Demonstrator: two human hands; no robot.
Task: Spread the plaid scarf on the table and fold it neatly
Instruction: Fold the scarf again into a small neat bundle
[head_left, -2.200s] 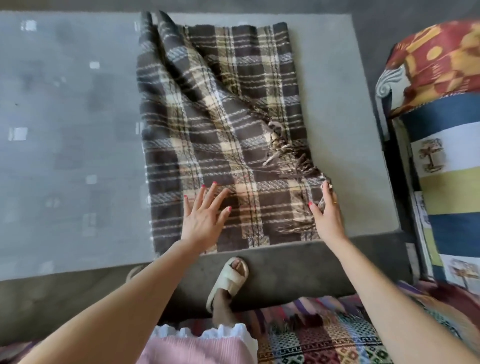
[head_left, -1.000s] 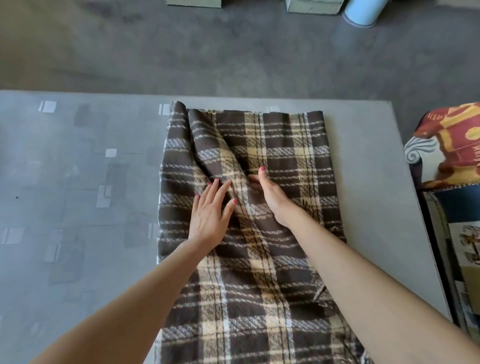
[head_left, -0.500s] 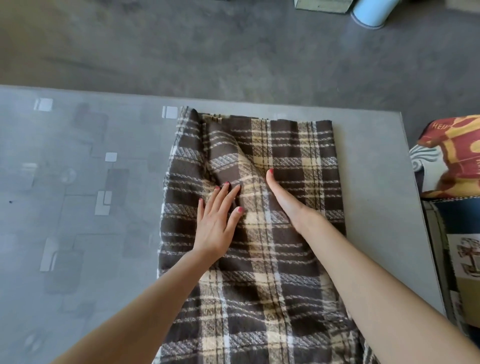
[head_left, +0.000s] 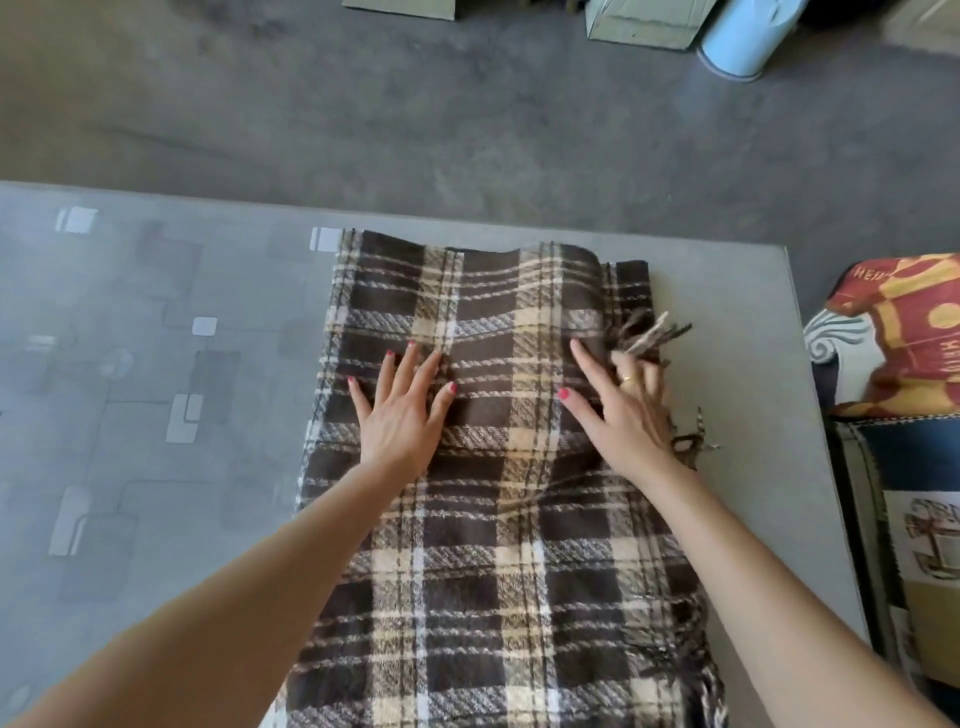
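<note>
— Grey floor (head_left: 467, 119) runs beyond the far edge of the table (head_left: 156, 364), and past that we see two cardboard boxes (head_left: 644, 21) and a pale blue bin (head_left: 737, 36). Where is the scarf (head_left: 493, 545) from the table's point of view?

— We have it lying folded on the table, right of the table's middle, one end near the far edge and the rest running toward us and out of view at the near edge. Its fringe (head_left: 649, 332) sticks out on the side nearest the table's right edge.

— And our hands on it?

— Our left hand (head_left: 400, 410) lies flat on the scarf, fingers spread, palm down; its grip is fully open and has hold of nothing. Our right hand (head_left: 623, 415) also rests palm down, toward the fringe side of the scarf, with a ring (head_left: 627, 379) on one finger. Its outer fingers reach in among the fringe tassels; we cannot tell whether they pinch any strands.

— Anything off the table's right edge?

— A patterned cushion (head_left: 904, 332), red and yellow, just beside it.
</note>
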